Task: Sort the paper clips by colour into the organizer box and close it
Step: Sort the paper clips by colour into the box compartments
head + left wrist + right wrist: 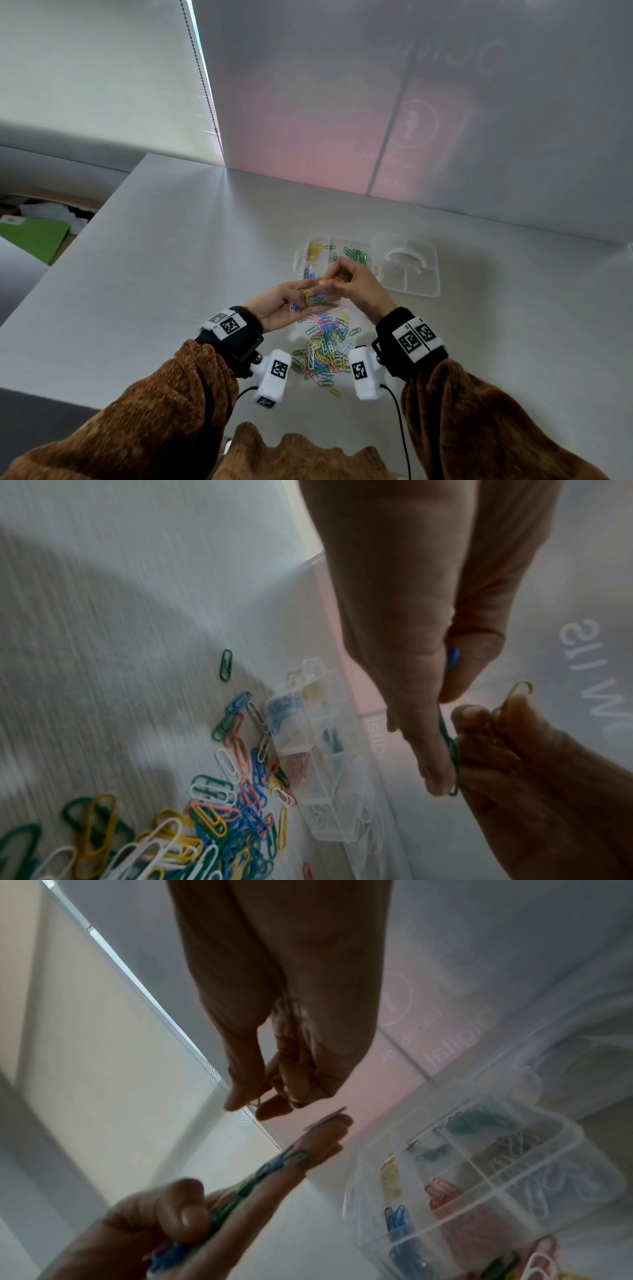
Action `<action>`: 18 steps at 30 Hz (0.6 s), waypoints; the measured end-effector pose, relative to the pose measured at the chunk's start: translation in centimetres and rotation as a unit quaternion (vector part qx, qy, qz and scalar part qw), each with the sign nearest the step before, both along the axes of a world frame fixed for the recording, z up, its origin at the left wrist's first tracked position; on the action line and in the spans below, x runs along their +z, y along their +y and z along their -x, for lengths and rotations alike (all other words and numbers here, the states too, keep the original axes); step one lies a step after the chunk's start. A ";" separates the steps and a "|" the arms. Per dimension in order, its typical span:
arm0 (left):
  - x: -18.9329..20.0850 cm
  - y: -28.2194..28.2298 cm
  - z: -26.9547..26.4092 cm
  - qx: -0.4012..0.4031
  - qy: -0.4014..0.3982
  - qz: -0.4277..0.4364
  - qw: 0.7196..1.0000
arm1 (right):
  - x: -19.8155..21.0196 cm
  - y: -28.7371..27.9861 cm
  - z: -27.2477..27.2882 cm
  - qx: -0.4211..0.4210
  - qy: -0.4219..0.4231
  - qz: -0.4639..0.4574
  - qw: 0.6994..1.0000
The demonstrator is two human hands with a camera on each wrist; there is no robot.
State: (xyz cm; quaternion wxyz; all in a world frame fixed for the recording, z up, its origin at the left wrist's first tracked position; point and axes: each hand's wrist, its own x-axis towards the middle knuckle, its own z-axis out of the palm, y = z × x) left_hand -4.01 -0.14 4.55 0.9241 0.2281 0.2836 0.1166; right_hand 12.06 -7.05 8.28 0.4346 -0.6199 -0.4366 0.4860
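The clear organizer box (pixel 337 240) lies open on the table, with its lid (pixel 409 270) folded out to the right. Its compartments hold yellow, green, blue, pink and white clips (pixel 441 1191). My left hand (pixel 306 293) lies palm up above the loose pile of paper clips (pixel 325 353). Its thumb holds a mixed bunch of blue and green clips (pixel 274 1167) against the fingers. My right hand (pixel 329 280) is at the left fingertips and grips a bundle of yellow clips (pixel 510 704), its thumb and forefinger pinching a clip (pixel 255 1103).
The pale table (pixel 171 274) ends at a frosted partition wall (pixel 376 102) just behind the box. A bead cord (pixel 205 85) hangs at the back left. Cables trail from both wrist cameras towards me. The table's left edge drops off to the floor.
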 end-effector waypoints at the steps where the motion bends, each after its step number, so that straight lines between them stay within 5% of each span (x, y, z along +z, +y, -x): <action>1: 0.0 0.0 0.0 -0.001 -0.002 0.002 1.000 | 0.0 0.1 -0.1 -0.011 0.010 0.000 1.000; 7: 0.1 -0.1 0.0 -0.010 -0.025 0.008 1.000 | 0.3 0.2 -0.4 0.023 0.002 -0.013 1.000; 13: 0.1 0.0 0.0 -0.020 -0.043 0.017 0.999 | 0.3 1.1 0.0 0.152 -0.242 -0.021 0.958; 18: 0.2 0.2 0.2 -0.029 -0.087 0.048 0.995 | 0.0 2.2 0.4 0.208 -0.307 -0.028 0.928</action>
